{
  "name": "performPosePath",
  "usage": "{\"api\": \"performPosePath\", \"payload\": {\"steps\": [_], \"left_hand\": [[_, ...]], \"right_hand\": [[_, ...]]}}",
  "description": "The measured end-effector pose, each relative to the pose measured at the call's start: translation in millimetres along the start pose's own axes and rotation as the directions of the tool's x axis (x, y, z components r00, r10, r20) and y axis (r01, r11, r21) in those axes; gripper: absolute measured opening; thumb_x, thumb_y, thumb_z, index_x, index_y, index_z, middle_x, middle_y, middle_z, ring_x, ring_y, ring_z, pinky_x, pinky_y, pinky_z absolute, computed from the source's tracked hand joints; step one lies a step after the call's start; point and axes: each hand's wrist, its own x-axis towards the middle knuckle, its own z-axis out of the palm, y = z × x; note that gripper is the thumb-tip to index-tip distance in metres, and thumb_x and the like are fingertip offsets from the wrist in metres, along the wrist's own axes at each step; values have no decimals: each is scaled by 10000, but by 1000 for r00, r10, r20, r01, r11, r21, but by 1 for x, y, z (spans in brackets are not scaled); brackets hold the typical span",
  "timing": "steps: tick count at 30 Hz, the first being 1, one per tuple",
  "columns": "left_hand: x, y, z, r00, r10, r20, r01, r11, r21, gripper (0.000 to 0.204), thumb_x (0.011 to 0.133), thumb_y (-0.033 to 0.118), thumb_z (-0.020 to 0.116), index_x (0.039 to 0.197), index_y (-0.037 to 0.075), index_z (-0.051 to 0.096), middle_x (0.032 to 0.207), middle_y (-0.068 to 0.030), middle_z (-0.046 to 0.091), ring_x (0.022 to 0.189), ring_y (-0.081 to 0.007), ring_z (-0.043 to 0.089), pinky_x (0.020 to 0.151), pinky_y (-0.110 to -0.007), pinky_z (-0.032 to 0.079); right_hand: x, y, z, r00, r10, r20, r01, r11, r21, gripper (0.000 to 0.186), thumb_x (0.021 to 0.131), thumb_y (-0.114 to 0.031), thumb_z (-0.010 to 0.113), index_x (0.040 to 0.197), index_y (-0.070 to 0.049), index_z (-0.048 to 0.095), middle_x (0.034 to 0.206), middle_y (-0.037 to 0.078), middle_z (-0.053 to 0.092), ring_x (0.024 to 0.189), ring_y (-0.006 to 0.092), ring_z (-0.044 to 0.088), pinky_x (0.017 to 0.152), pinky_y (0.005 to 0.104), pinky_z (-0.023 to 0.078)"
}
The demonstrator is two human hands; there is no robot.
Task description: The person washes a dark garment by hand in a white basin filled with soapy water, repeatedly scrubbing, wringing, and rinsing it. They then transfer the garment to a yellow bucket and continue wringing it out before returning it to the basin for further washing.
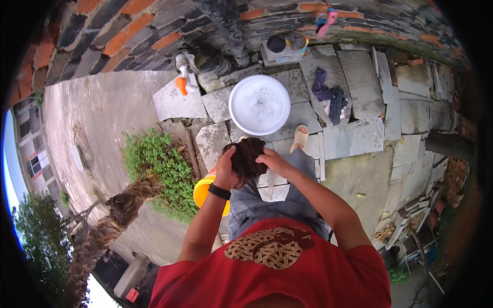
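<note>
A bunched dark brown cloth point(248, 158) is held in front of my body, between both hands. My left hand point(226, 169), below a black wristband, is closed on the cloth's left side. On the right side, my right hand point(273, 160) pinches the cloth with thumb and fingers. Just beyond it, a round white basin point(259, 105) rests on the paving; its inside looks whitish with a few dark specks. Close to my left forearm stands a yellow bucket point(202, 193), partly hidden by that arm.
Dark wet-looking clothes point(331, 97) lie on a ridged slab point(319, 59) at the right. A tap with an orange part point(181, 85) is far left of the basin. Green bushes point(154, 169) grow left of the bucket. A brick wall point(128, 33) bounds the far side.
</note>
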Motion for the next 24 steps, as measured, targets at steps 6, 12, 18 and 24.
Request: {"api": "performPosePath", "payload": {"steps": [6, 12, 18, 24], "left_hand": [[197, -116, 62, 923, -174, 344, 274, 924, -266, 366, 905, 209, 443, 1202, -4, 461, 1210, -147, 534, 1131, -279, 504, 1011, -414, 351], [290, -150, 49, 942, -77, 326, 193, 920, -340, 288, 878, 111, 478, 1149, 16, 493, 1096, -130, 577, 1025, -256, 559, 902, -393, 455], [378, -173, 39, 955, -56, 293, 153, 936, -318, 257, 860, 88, 494, 1105, 12, 517, 1047, -125, 590, 946, -253, 589, 846, -375, 490], [462, -191, 61, 974, -53, 219, 89, 984, -157, 219, 836, 96, 510, 1029, -4, 541, 969, -131, 604, 865, -253, 595, 794, -382, 488]], "right_hand": [[28, -22, -194, 939, 163, -302, -168, 986, 9, 231, 799, -235, 541, 998, -119, 560, 889, -40, 545, 802, 79, 510, 678, 273, 401], [91, 9, -256, 932, 220, -287, -254, 964, -85, 245, 810, -297, 530, 989, -135, 569, 1011, -44, 535, 991, 76, 460, 833, 370, 371], [161, 24, -296, 974, 90, -208, -160, 925, -346, 180, 835, -139, 509, 941, -17, 588, 857, -24, 564, 791, 69, 495, 746, 225, 392], [225, 54, -335, 964, -31, -264, -118, 841, -528, 460, 754, -429, 614, 872, 15, 605, 791, 50, 599, 735, 149, 556, 676, 287, 434]]}}
